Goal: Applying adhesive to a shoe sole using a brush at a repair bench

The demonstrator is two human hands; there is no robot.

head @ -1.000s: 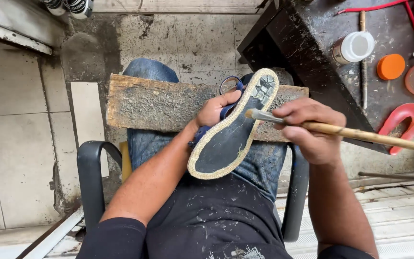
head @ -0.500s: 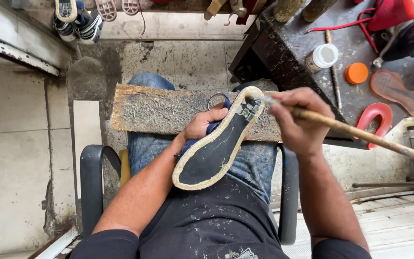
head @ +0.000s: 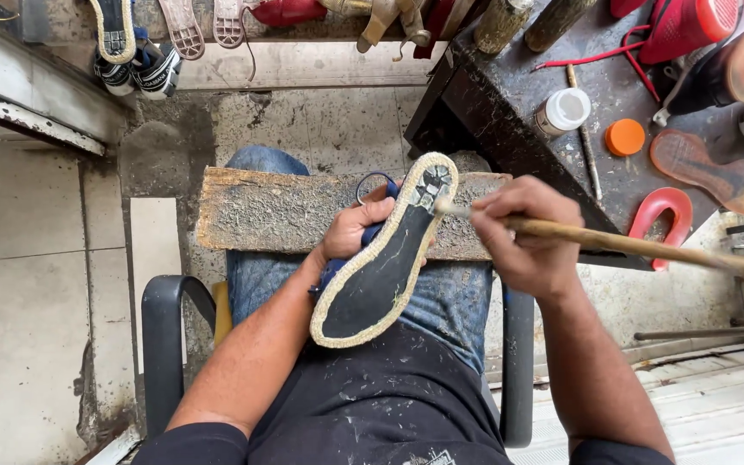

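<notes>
Nearest: person's lap w/ a shoe held sole-up, left hand wrapped under it from the side, fingers curled round the upper & thumb on the sole edge, prob. to keep the sole tilted toward the face & steady. Right hand has fingers closed tight round a long wooden stick, its tip touching the toe end of the sole; shoe leans on a rough wooden board laid across the knees, likely as a rest. Farther: dark workbench at right w/ white jar, orange lid & loose red soles in reach; more shoes hang by the wall.
</notes>
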